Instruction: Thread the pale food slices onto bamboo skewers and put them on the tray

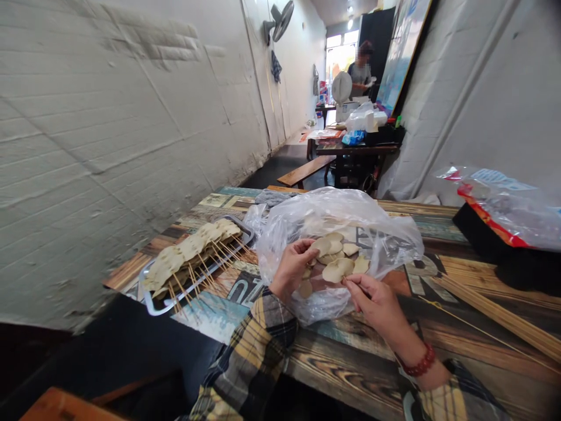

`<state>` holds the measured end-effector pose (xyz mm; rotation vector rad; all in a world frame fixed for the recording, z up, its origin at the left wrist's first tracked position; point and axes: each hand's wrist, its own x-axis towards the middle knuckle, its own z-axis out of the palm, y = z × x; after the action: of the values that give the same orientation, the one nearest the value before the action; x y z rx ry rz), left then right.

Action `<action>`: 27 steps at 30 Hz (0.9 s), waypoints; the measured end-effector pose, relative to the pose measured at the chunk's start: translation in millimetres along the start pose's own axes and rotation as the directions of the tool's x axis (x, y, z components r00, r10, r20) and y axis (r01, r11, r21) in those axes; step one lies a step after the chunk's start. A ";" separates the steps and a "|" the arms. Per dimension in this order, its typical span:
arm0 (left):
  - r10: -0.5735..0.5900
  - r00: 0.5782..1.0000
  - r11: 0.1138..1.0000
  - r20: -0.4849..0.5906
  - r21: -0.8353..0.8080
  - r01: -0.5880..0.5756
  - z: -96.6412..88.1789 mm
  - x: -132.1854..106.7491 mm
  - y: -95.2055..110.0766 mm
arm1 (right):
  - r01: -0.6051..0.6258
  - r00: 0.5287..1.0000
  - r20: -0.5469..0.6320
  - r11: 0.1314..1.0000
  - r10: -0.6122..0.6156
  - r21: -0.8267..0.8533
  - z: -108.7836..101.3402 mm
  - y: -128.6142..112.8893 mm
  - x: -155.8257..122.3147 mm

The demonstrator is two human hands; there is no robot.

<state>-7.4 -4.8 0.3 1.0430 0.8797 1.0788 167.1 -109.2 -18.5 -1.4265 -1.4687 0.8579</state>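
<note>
My left hand (290, 268) pinches a thin, pale round slice (321, 247) between thumb and fingertips. Close by, my right hand (376, 299) is closed at the lower edge of pale, rounded slices (337, 271) that seem to be on a skewer; its stick is mostly hidden by the fingers. Both hands are over an opened clear plastic bag (280, 234), with more loose slices (350, 249) inside. Left of it, a metal tray (151, 305) carries a stack of skewered slices (188, 251), their sticks pointing toward me.
A bundle of bare skewers (499, 313) lies on the patterned wooden table (342, 374) at right. Behind it is a black box (482, 234) with a red-edged plastic package. Grey cloth (276, 197) lies beyond the bag. Farther back are a bench (307, 171), another table, and a person (360, 73).
</note>
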 end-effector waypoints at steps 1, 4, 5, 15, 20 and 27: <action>0.006 1.000 1.000 -0.015 0.006 -0.006 -0.2 -0.1 0.1 | 0.000 1.000 0.005 1.000 0.000 -0.008 -0.2 -0.2 -0.1; 0.034 0.998 0.999 -0.057 0.037 -0.032 0.0 -0.7 0.7 | 0.008 1.000 0.011 1.000 -0.008 -0.027 -0.3 -1.1 -0.3; 0.045 0.997 0.998 -0.065 0.049 -0.042 0.4 -0.9 1.1 | 0.014 1.000 0.010 0.999 -0.014 -0.032 -0.2 -1.3 -0.3; 0.136 0.986 0.987 -0.091 0.099 -0.127 3.3 -2.8 4.2 | 0.048 0.998 0.037 0.995 -0.045 -0.085 0.7 3.0 -1.2; 0.179 0.980 0.974 -0.088 0.154 -0.164 2.6 -3.2 4.7 | 0.051 0.998 0.042 0.993 -0.047 -0.104 0.3 6.3 -0.4; 0.248 0.968 0.932 -0.037 0.282 -0.228 -1.3 0.8 -0.9 | 0.051 0.998 0.031 0.992 -0.048 -0.115 -0.1 3.5 1.1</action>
<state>-8.2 -3.8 -0.9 1.3782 0.9999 1.2250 168.6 -107.7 -21.6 -1.4621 -1.5906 0.7753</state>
